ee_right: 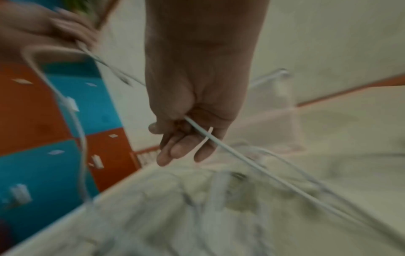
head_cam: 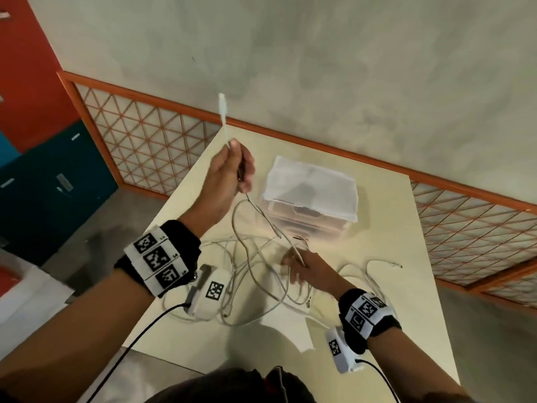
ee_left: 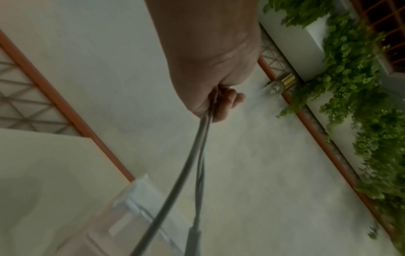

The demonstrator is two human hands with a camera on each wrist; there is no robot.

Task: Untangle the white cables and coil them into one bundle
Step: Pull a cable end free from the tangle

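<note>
Untangling: one cable end lifted, tangle on the table.

Your left hand is clenched round a white cable, its plug end sticking up past the fist. That strand slants down and rightward to your right hand, whose fingers curl loosely about it just above the tangled pile on the table. Judged: right hand is nearer the knots; work along the strand's axis.

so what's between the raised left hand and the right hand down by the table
A slack white cable runs from the left hand to the right hand, above the tangle; seen in the head view.
</note>
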